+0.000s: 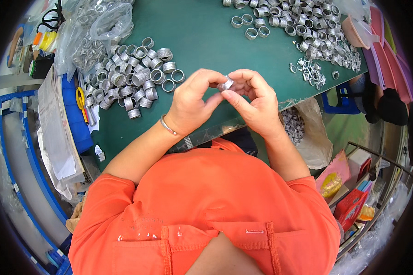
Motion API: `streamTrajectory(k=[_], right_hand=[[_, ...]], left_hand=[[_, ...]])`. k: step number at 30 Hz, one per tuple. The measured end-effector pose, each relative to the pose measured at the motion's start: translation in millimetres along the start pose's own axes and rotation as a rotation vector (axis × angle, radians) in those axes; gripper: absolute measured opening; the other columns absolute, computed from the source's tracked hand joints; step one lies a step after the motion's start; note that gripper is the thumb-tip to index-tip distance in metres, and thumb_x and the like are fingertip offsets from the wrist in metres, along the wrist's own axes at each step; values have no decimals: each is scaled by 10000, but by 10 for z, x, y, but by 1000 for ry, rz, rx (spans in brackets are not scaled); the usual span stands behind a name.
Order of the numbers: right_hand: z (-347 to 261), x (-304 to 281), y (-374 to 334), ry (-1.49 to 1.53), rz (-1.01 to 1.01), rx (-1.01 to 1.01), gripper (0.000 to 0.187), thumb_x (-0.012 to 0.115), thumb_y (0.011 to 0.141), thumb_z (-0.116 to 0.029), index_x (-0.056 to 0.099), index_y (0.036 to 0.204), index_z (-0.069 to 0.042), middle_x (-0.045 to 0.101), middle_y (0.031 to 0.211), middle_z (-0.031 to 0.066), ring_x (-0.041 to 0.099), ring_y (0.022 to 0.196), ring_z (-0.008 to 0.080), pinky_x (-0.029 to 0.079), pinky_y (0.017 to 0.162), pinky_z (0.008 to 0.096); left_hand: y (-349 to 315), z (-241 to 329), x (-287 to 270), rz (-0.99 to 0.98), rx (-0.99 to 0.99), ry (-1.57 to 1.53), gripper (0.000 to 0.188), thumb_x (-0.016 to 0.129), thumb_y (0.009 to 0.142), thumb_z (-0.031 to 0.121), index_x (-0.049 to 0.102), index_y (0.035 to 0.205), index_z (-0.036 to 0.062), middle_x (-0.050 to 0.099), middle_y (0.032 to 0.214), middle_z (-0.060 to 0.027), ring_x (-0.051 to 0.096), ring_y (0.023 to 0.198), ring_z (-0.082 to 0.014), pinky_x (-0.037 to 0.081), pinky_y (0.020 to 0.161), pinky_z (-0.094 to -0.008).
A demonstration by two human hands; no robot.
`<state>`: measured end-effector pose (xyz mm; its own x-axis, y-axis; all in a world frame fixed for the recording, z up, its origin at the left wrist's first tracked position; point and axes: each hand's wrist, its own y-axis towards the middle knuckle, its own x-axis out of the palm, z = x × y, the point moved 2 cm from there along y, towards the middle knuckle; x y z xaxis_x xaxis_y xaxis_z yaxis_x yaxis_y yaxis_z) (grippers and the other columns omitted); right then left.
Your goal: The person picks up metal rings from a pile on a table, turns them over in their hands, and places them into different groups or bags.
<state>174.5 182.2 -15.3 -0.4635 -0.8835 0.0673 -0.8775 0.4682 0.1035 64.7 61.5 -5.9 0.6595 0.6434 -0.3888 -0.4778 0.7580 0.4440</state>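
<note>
Between my two hands, over the table's near edge, is a silver metal ring (226,84) with a patterned outer band. My left hand (193,101) pinches it from the left with thumb and forefinger, and a metal bangle circles that wrist. From the other side my right hand (258,101) grips the same ring, thumb in front and curled fingers behind. Left of my hands lies a heap of similar silver rings (133,75). A larger pile of rings (303,23) spreads over the far right of the green table (206,41).
Clear plastic bags (105,23) lie at the far left. Yellow-handled scissors (80,98) rest by a blue bin (75,119). Small silver pieces (311,73) are scattered at right. Below the table's right edge, an open sack (314,137) holds more rings. Pink trays (385,55) stand far right.
</note>
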Motion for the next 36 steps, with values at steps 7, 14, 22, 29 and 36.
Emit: streamTrajectory(k=[7,14,22,29,36], right_hand=[[6,-25,-42,-63,94,-127,393,693,769,66,537,1122,-13,616,1046,96,637,934,167,528,771,282],[-161,-34,15,-471,-9,-485,444,547,688,172,558,1082,-32,595,1092,158,607,1003,310,501,833,348],[161,-727,1135,-1053,155,-562,306,668,819,-160,615,1097,-43,585,1175,146,534,1119,350,436,946,431],[538,-718,1513,-1027,-154,-499,245,694,775,-329,688,960,-169,615,1042,54,544,987,313,451,798,450],[192,-213,592,-895,-332,-473,288,685,800,-263,650,1034,-100,600,1068,110,532,1088,303,410,913,452]], left_hand=[[-82,-118,-9,-47,-577,-682,316,610,902,10,475,1187,-5,588,1097,-124,613,1024,-188,538,833,-303],[-64,-51,-11,-70,-321,-449,345,673,843,-4,527,1155,-2,598,1057,-95,599,1033,-188,534,830,-287],[65,-446,-1125,-92,-74,850,233,561,745,-33,632,962,13,591,1009,-159,573,961,-349,458,862,-401],[212,-207,-1065,61,-57,696,141,632,801,1,635,942,4,610,1062,-165,588,1016,-329,464,889,-387],[327,-190,-313,-243,-287,186,380,770,739,72,580,1064,18,540,1021,-98,564,742,-167,487,653,-293]])
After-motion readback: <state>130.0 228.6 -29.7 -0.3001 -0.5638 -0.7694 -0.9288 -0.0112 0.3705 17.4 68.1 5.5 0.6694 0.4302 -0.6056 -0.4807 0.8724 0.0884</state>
